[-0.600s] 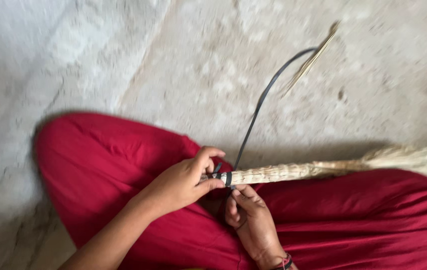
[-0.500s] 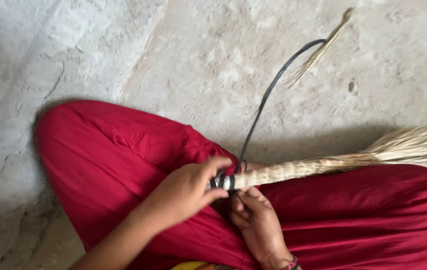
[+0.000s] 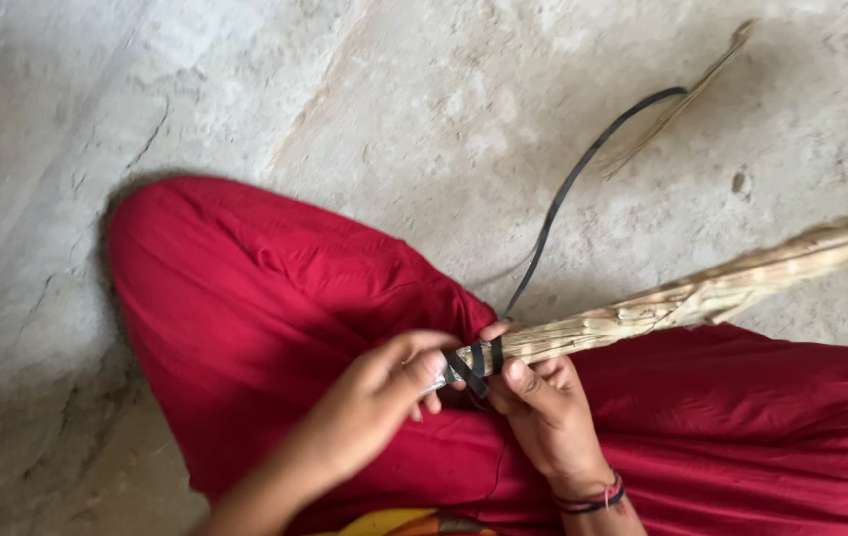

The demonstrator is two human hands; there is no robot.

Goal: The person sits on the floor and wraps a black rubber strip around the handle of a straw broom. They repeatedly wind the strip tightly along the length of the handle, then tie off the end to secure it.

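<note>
A bound bundle of pale dry grass, a broom handle (image 3: 682,298), lies across my lap and runs up to the right edge. A black strap (image 3: 568,194) is wound around its near end and trails away over the floor. My left hand (image 3: 384,392) pinches the butt end of the handle, where the strap crosses. My right hand (image 3: 538,402) grips the handle from below, thumb beside the black wraps. A thread bracelet sits on that wrist.
My legs in red cloth (image 3: 275,298) fill the lower frame. Rough grey concrete floor (image 3: 414,109) lies beyond. A loose wisp of dry grass (image 3: 687,94) rests on the floor at the upper right, by the far end of the strap.
The broom's far end has swung upward, so its brush head has left the frame. More black wraps now cross the handle end. My right hand has come up around the handle.
</note>
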